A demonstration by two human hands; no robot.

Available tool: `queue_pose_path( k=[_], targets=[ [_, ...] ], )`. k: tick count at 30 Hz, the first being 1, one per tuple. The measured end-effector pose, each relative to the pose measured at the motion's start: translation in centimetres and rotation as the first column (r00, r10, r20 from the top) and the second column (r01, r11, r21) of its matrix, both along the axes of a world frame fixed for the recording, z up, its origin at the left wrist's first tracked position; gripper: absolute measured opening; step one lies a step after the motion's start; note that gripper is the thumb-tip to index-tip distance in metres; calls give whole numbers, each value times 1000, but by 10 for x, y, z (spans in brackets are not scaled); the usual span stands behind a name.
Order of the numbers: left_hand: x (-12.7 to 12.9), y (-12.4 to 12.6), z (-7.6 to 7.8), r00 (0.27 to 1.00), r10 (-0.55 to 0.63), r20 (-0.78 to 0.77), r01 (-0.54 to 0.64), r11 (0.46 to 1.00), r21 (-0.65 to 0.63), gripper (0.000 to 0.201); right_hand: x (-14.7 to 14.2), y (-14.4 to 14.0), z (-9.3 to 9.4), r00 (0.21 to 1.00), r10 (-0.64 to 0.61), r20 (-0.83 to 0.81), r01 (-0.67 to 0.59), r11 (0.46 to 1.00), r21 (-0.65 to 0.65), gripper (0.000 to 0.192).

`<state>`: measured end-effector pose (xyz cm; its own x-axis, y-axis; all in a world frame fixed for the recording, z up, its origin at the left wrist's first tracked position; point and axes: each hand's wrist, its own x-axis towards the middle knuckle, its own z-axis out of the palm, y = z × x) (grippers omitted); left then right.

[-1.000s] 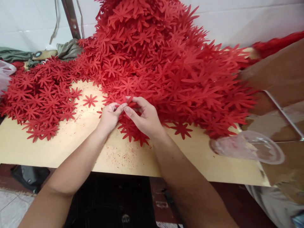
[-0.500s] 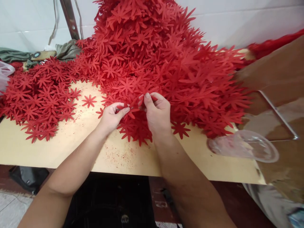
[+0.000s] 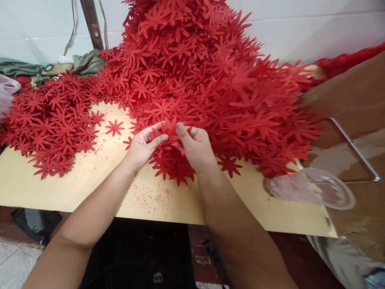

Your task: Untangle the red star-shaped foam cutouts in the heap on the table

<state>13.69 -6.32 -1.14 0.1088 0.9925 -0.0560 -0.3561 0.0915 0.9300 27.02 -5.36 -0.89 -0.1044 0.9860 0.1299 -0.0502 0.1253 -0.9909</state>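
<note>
Between my two hands is a red flower-shaped cutout (image 3: 170, 130) with long narrow petals, held upright and facing me. My left hand (image 3: 142, 146) pinches its left side between thumb and fingers. The thumb and fingers of my right hand (image 3: 195, 144) close on its right side. Whether more than one cutout is in my fingers I cannot tell. Just behind and below my hands rises a big heap of the same red cutouts (image 3: 192, 72). One loose cutout (image 3: 114, 127) lies flat to the left of my left hand, and another cutout (image 3: 229, 165) lies right of my right wrist.
A lower pile of red cutouts (image 3: 60, 124) covers the table's left side. A clear plastic cup (image 3: 309, 188) lies on its side at the right of the pale table (image 3: 102, 188), beside a cardboard box (image 3: 355, 96). Grey-green cloth (image 3: 87, 62) lies at the back left.
My hands have come slightly closer together. The cutout between them has turned, so its petals now spread upward. The view has shifted slightly.
</note>
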Motion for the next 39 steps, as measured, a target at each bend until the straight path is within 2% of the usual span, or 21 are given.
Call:
queue_pose_path(
  k=[2,3,5,7,9,11,12,13,14,17,18,20,22,25,29,31,34,36,39],
  targets=[
    [-1,0,0,999,22,-27,-21,1000,12,21,0,-1,0,999,46,28,-46,999,6,58],
    [-1,1,-1,998,51,-46,-50,999,13,20,1,1,-1,999,17,40,-18,1000,21,57],
    [-3,5,-4,991,123,-58,-122,992,18,21,7,6,-7,988,-137,67,131,988,83,54],
    [-5,8,-8,984,172,-42,-170,985,28,20,16,15,-14,929,-358,99,330,918,220,47],
    [-5,10,-12,982,188,-34,-186,981,55,22,24,21,-18,832,-532,157,432,799,418,40],
    [-5,11,-16,983,171,-60,-166,983,80,34,26,21,-19,755,-616,226,402,706,583,45],
    [-5,10,-18,984,157,-85,-149,985,87,40,25,19,-18,745,-614,261,357,697,622,50],
    [-5,10,-19,984,140,-111,-130,987,90,44,21,15,-16,762,-578,292,303,717,628,52],
    [-4,9,-19,983,127,-129,-116,989,93,45,17,11,-14,804,-503,317,243,765,597,51],
    [-3,8,-18,985,128,-119,-112,985,134,33,1,0,-10,946,-142,290,32,935,354,42],
    [-3,8,-17,985,141,-103,-125,980,154,26,-3,-1,-9,969,-43,243,-25,963,269,39],
    [-3,8,-15,983,164,-83,-148,974,174,13,-8,-2,-9,988,38,149,-63,985,163,36],
    [-2,8,-13,985,158,-75,-145,977,157,9,-9,1,-11,996,9,83,-20,992,127,36],
    [0,6,-11,990,114,-80,-105,988,109,16,-5,6,-13,993,-117,26,113,985,128,36],
    [0,5,-9,985,124,-122,-114,990,85,39,3,12,-18,944,-325,62,298,916,268,26],
    [-1,4,-8,981,138,-138,-130,990,61,33,8,14,-19,917,-390,88,341,877,339,23],
    [-1,3,-6,979,146,-143,-142,989,38,13,10,12,-18,890,-439,119,361,842,401,37],
    [-1,3,-7,977,154,-149,-148,988,53,16,7,6,-14,914,-379,141,302,873,384,38],
    [-2,4,-11,973,151,-176,-136,986,94,26,-2,-2,-8,987,-94,127,64,973,222,35]
  ],
)
